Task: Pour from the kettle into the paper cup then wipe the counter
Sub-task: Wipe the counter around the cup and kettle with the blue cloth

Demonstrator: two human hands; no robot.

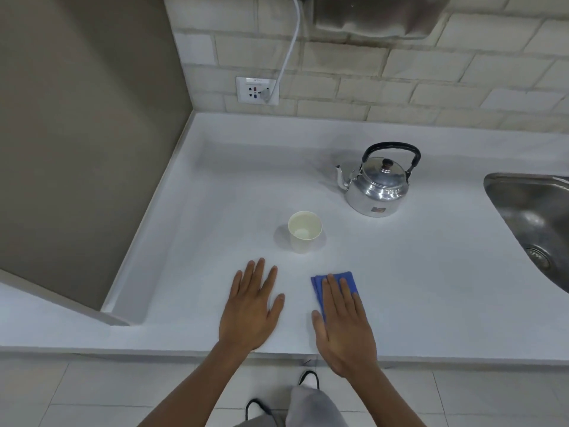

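Right hand (345,328) pressed flat on the cloth (334,285), fingers straight, ready to wipe; left hand (251,312) lay flat, bracing on the counter (215,195).

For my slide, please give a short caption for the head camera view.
Right hand flat on a blue cloth, left hand on the counter; paper cup and kettle behind.

Cup (304,232) blocks; kettle (379,183) well apart

You face a brick wall (400,72) with a socket (257,90) low on it. A sink (529,211) sits far right of the socket; pale floor tiles (92,392) lie below.
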